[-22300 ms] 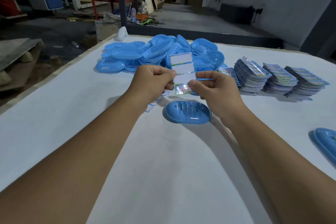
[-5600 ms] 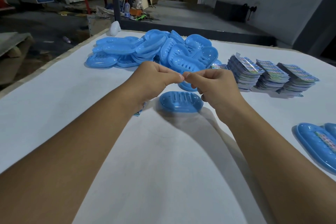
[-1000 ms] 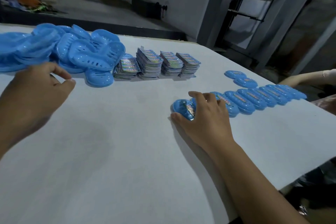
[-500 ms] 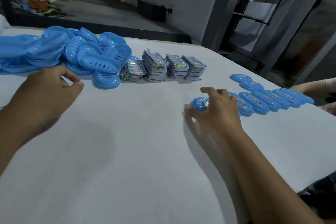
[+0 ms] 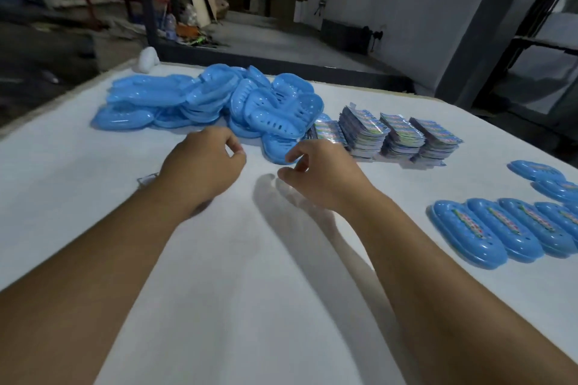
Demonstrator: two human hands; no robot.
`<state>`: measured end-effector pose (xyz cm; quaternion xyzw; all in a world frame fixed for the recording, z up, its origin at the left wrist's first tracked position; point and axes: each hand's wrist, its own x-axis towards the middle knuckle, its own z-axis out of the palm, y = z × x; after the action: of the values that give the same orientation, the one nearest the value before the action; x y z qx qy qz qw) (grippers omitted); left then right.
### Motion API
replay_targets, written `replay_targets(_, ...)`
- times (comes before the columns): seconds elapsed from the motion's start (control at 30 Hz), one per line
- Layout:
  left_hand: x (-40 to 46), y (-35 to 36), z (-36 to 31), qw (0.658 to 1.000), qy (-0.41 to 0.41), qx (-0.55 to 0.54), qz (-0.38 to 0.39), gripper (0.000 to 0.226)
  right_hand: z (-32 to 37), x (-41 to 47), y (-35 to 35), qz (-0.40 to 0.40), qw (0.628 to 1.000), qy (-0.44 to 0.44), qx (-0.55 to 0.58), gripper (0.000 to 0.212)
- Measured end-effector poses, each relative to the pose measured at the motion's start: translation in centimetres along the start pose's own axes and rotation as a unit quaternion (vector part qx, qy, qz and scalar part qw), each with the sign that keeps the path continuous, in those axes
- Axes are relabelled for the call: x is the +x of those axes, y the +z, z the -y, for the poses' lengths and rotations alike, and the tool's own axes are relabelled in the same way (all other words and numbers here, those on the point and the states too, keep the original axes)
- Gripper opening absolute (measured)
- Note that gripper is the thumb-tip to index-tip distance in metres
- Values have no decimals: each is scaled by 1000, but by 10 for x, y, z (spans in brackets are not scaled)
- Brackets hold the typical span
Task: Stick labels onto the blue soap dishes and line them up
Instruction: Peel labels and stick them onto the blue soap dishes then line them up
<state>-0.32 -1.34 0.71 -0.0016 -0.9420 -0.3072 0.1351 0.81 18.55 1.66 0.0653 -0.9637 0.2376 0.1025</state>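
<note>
Both hands, left (image 5: pixel 203 166) and right (image 5: pixel 325 175), hover empty with loosely curled fingers near the heaped blue soap dishes (image 5: pixel 219 106); labelled ones (image 5: pixel 488 228) sit lined up rightward on the surface (image 5: pixel 250 291); a careless tug might topple the heap into the label stacks (image 5: pixel 400 134).

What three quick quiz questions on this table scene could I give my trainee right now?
1. True or false: the right hand holds a label.
2. What lies between the pile of plain dishes and the labelled row? A) label stacks B) a box
3. Fill in: the left hand hovers over the white ____.

Key: 1 false; 2 A; 3 table.
</note>
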Motion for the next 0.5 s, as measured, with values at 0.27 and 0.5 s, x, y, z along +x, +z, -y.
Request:
replay_targets(0.27,11,-11,17,998,-30,52,-31,10,1,13,37,-18,999,-39,34,18)
replay_targets(0.5,16,-11,25,992,-36,102,-59,10,-7,15,40,-20,997,-54,49,12)
